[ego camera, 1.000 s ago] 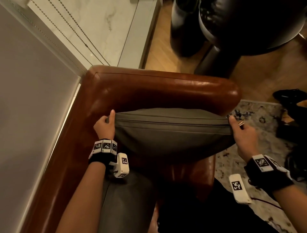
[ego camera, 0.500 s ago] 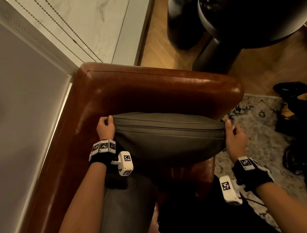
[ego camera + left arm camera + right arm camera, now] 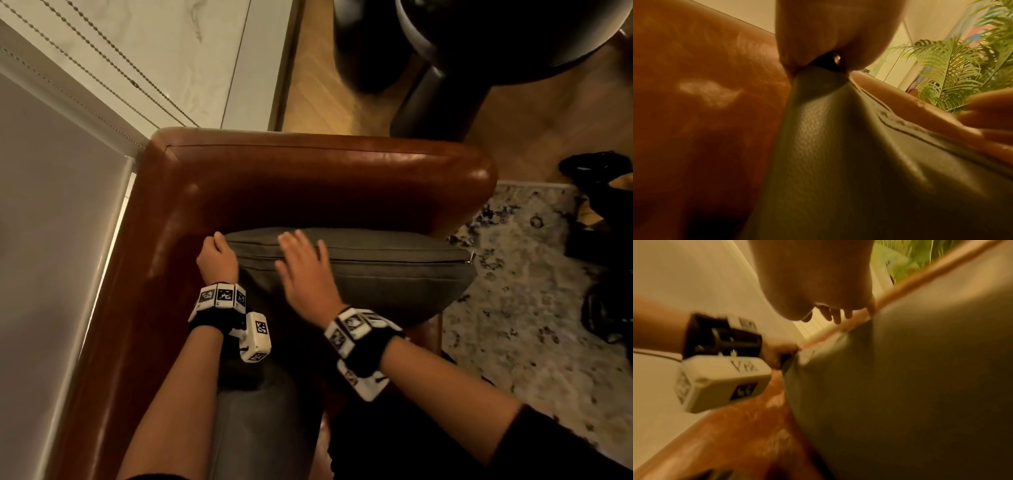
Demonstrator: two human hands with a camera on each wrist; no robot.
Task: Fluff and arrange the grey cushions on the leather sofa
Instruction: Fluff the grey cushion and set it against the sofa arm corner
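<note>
A grey cushion (image 3: 387,274) stands on edge against the arm of the brown leather sofa (image 3: 308,171), its zip seam on top. My left hand (image 3: 216,255) pinches the cushion's left top corner (image 3: 818,78), close to the sofa's back. My right hand (image 3: 303,270) lies with straight, spread fingers on the cushion's top left part, blurred by motion. A second grey cushion (image 3: 260,428) lies lower on the seat, partly under my arms.
A white blind and window frame (image 3: 68,240) run along the sofa's left side. A dark round table (image 3: 479,41) stands beyond the sofa arm. A patterned rug (image 3: 534,308) with dark items lies at the right. A green palm plant (image 3: 953,65) shows in the left wrist view.
My right hand let go of the cushion's right corner and swung left onto its top. The cushion sank lower against the sofa arm. My left hand kept its pinch.
</note>
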